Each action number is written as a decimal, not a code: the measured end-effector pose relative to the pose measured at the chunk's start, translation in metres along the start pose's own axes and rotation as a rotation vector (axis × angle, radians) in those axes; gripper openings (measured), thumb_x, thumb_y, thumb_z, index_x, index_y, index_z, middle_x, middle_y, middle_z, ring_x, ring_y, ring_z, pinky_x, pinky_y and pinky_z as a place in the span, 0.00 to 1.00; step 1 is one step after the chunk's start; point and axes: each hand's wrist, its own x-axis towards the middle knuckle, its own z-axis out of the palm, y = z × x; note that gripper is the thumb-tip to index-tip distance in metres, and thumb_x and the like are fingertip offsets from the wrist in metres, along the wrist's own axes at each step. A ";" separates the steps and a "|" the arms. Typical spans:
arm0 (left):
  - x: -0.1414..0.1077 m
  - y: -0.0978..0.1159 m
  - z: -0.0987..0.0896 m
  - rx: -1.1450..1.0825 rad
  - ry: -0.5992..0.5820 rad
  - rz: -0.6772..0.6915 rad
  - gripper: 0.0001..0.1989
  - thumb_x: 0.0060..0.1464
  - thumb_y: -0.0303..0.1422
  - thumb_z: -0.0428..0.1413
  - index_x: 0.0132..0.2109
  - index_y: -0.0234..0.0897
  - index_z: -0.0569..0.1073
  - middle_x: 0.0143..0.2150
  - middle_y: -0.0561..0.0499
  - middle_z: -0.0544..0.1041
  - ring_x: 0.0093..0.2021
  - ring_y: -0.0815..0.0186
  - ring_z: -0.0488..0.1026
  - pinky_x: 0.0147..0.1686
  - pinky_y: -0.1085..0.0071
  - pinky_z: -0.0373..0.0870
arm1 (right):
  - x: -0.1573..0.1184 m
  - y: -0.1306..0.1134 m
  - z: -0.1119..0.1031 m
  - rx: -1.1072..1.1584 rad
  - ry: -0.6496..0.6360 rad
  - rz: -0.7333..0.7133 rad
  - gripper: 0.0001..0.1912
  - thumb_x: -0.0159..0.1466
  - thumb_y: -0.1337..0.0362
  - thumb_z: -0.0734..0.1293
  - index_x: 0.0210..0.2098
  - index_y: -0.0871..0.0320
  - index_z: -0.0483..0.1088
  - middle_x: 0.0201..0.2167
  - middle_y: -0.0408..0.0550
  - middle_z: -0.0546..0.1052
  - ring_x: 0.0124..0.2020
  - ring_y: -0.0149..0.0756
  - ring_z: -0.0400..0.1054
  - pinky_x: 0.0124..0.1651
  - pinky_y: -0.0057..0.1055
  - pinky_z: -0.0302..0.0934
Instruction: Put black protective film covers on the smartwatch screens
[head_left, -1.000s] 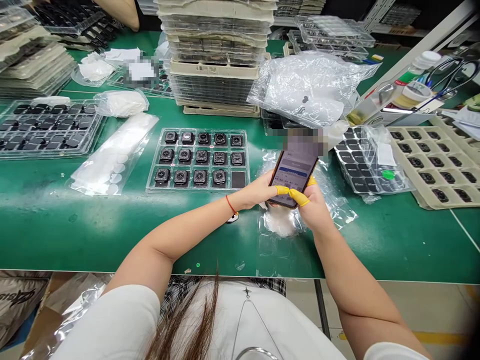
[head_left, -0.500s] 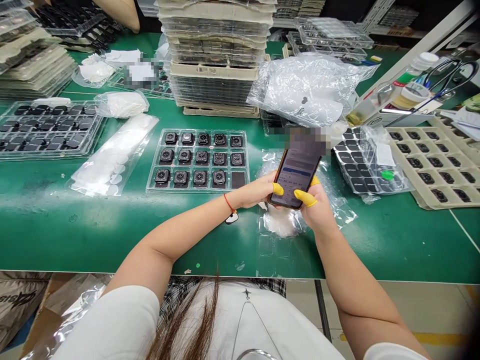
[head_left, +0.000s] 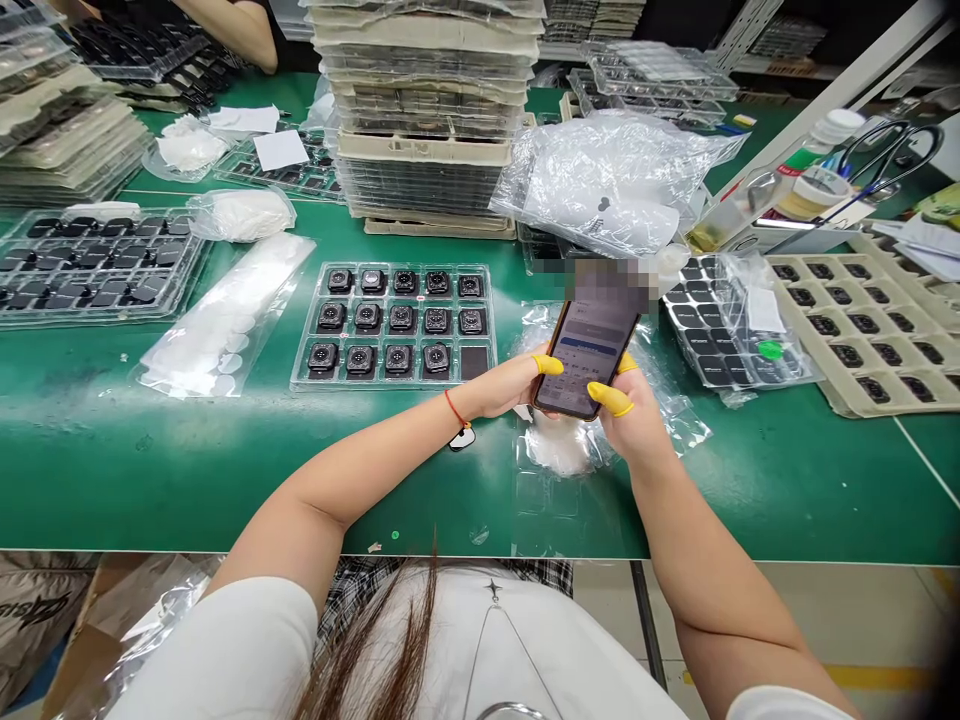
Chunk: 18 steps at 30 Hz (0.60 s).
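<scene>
Left grip [head_left: 499, 388] and right grip [head_left: 634, 425] pinch a smartphone [head_left: 586, 350] by its edges; yellow-cotted thumbs [head_left: 611, 398] have spread apart across the screen.

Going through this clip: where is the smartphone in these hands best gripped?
By its long edges, from the far side: the smartphone tilts up, its lower end cradled by the left hand and right hand, leaving the upper part free.
</scene>
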 end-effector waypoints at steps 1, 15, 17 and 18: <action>0.000 0.000 0.000 0.005 -0.006 0.003 0.28 0.51 0.34 0.51 0.60 0.42 0.60 0.52 0.43 0.72 0.36 0.64 0.74 0.27 0.70 0.75 | 0.000 -0.001 -0.001 0.003 -0.001 -0.015 0.26 0.54 0.58 0.74 0.51 0.50 0.68 0.50 0.48 0.76 0.54 0.48 0.69 0.57 0.47 0.67; 0.001 -0.011 0.003 0.073 -0.085 -0.189 0.21 0.55 0.44 0.52 0.53 0.39 0.65 0.38 0.48 0.72 0.30 0.67 0.70 0.27 0.71 0.67 | 0.008 -0.005 -0.009 0.104 0.280 -0.097 0.14 0.54 0.62 0.73 0.41 0.53 0.74 0.39 0.44 0.79 0.45 0.44 0.74 0.50 0.43 0.71; 0.002 -0.013 0.002 0.074 -0.091 -0.192 0.22 0.55 0.47 0.53 0.51 0.38 0.66 0.38 0.48 0.73 0.29 0.68 0.70 0.28 0.71 0.66 | 0.008 -0.003 -0.010 0.101 0.312 -0.088 0.11 0.56 0.60 0.72 0.38 0.53 0.74 0.38 0.44 0.79 0.43 0.43 0.74 0.47 0.41 0.72; 0.002 -0.013 0.001 0.076 -0.094 -0.199 0.23 0.55 0.48 0.53 0.50 0.38 0.67 0.37 0.48 0.73 0.28 0.69 0.69 0.28 0.71 0.66 | 0.009 -0.003 -0.010 0.107 0.332 -0.086 0.09 0.56 0.59 0.71 0.37 0.52 0.74 0.37 0.43 0.79 0.41 0.42 0.74 0.45 0.40 0.72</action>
